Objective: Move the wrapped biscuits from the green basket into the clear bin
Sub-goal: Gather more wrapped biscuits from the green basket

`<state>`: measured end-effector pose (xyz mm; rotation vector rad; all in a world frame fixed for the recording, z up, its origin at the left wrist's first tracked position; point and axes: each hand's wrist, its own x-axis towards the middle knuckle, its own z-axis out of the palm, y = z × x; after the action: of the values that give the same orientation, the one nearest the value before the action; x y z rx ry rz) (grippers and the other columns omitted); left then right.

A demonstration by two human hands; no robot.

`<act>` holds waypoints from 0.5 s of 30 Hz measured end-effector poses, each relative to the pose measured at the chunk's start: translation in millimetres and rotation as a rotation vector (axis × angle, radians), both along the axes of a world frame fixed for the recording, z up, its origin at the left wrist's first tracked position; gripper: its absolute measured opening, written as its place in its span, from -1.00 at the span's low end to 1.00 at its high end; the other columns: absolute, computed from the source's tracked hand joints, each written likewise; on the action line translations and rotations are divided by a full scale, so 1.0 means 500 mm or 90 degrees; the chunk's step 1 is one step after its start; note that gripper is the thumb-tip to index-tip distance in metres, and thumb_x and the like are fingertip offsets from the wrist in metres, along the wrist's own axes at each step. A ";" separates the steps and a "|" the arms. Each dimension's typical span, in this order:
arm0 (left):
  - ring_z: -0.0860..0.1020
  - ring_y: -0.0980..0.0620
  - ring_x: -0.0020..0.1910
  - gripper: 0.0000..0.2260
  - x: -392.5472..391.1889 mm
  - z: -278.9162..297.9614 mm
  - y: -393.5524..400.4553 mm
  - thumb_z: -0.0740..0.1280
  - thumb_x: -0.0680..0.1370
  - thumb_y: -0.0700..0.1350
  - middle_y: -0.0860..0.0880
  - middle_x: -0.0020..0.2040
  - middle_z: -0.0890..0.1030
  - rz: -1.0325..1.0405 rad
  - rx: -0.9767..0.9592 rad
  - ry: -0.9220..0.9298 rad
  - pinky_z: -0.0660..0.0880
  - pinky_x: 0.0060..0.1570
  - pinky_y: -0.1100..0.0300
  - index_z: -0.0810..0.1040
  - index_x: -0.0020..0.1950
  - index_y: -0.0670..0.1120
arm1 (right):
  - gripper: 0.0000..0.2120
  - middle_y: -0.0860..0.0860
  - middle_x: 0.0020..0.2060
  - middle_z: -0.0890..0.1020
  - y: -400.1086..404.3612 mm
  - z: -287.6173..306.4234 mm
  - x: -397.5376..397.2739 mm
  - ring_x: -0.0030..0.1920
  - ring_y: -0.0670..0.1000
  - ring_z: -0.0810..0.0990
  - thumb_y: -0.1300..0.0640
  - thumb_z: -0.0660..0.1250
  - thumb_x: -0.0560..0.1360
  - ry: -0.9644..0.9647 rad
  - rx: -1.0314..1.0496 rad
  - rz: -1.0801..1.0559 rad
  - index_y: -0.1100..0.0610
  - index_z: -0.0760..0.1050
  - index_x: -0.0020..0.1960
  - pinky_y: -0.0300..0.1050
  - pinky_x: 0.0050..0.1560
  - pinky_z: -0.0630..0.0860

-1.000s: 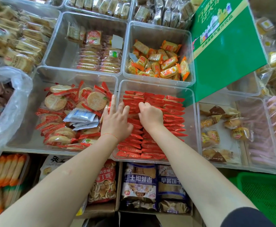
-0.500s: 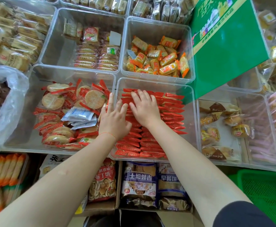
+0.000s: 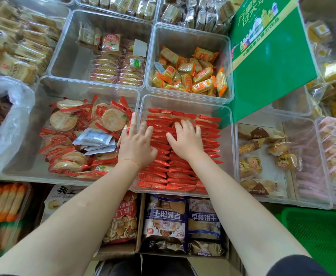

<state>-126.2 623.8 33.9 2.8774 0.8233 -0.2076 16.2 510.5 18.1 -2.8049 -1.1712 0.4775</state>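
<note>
We've got both hands flat, left [image 3: 136, 145] & right [image 3: 185, 139], fingers spread, gripping nothing, pressing red wrapped biscuits [image 3: 181, 176] down in clear bin [image 3: 185, 102]. Bin looks near full; green basket [image 3: 320, 236] bottom-right, contents can't tell.

Both bare forearms reach forward side by side, palms down. The left hand [image 3: 136, 145] lies flat with fingers straight and slightly spread, the index finger stretched farthest ahead, the thumb tucked toward the right. A thin red string bracelet [image 3: 130, 161] circles the left wrist. The right hand [image 3: 186, 141] sits just beside it, fingers extended and fanned, thumb angled out to the left. A dark sleeve [image 3: 296, 266] covers the right upper arm.
</note>
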 end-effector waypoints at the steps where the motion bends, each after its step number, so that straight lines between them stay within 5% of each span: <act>1: -0.21 -0.19 0.57 -0.40 0.000 0.000 0.000 0.13 0.44 0.12 -0.11 0.54 0.26 -0.001 0.001 0.001 0.21 0.40 -0.16 0.27 0.46 -0.05 | -0.37 0.11 0.52 0.26 -0.006 -0.001 -0.011 0.55 0.10 0.11 -0.24 -0.01 0.60 0.000 0.002 0.005 0.13 0.25 0.52 0.22 0.52 -0.05; 7: -0.23 -0.18 0.56 -0.40 0.001 0.000 0.000 0.12 0.45 0.14 -0.10 0.54 0.25 0.002 0.004 0.008 0.21 0.41 -0.16 0.28 0.47 -0.04 | -0.47 0.04 0.33 0.50 -0.039 0.006 -0.041 0.39 0.09 0.39 -0.18 0.04 0.60 -0.052 0.094 0.026 0.12 0.42 0.39 0.14 0.43 0.16; 12: -0.22 -0.19 0.56 -0.40 0.000 0.001 -0.001 0.11 0.43 0.14 -0.11 0.54 0.26 0.004 0.004 0.008 0.23 0.39 -0.16 0.30 0.45 -0.04 | -0.34 0.11 0.57 0.12 -0.074 0.006 -0.058 0.57 0.09 0.02 -0.23 -0.04 0.62 0.034 -0.002 0.032 0.13 0.07 0.59 0.11 0.56 -0.05; 15: -0.21 -0.19 0.57 -0.40 0.000 0.002 -0.001 0.11 0.43 0.14 -0.11 0.54 0.26 0.006 0.007 0.006 0.22 0.39 -0.16 0.28 0.45 -0.04 | -0.52 0.10 0.23 0.59 -0.092 0.022 -0.075 0.29 0.12 0.49 -0.13 0.06 0.62 -0.017 0.089 0.036 0.15 0.54 0.27 0.10 0.35 0.30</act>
<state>-126.4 623.1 34.8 2.8843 0.8409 -0.2172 -21.4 464.4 29.2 -2.6740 -1.2403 0.3477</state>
